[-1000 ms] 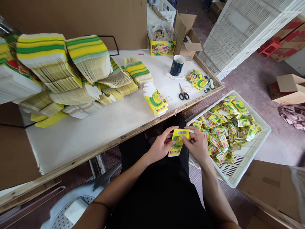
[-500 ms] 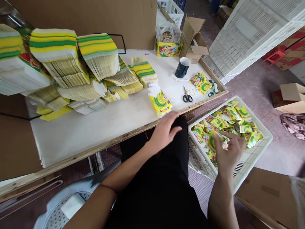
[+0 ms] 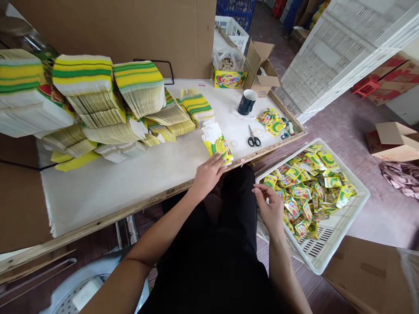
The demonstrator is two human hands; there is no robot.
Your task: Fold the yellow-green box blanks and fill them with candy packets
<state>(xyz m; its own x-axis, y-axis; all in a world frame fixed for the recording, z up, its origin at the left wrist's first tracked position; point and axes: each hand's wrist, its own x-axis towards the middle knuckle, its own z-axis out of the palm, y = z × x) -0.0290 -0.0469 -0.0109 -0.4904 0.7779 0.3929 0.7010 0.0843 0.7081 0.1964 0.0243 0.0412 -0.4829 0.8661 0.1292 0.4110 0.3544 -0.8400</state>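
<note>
My left hand (image 3: 208,173) reaches over the edge of the white table (image 3: 131,179), its fingertips touching the near end of a small stack of flat yellow-green cartons (image 3: 218,146). Whether it grips one I cannot make out. My right hand (image 3: 270,207) hovers over my lap beside the rim of the white plastic crate (image 3: 330,257), fingers loosely curled and apart, holding nothing. The crate holds several folded yellow-green boxes (image 3: 307,187).
Tall leaning stacks of flat cartons (image 3: 98,104) fill the table's left. Scissors (image 3: 253,138), rubber bands, a dark mug (image 3: 247,101) and a few boxes (image 3: 270,121) lie at its right. Cardboard boxes (image 3: 262,69) and white crates (image 3: 330,48) stand behind.
The folded box held in both hands went into the crate with my right hand. My left hand moved up to the carton stack; my right hand drew back from the crate, empty.
</note>
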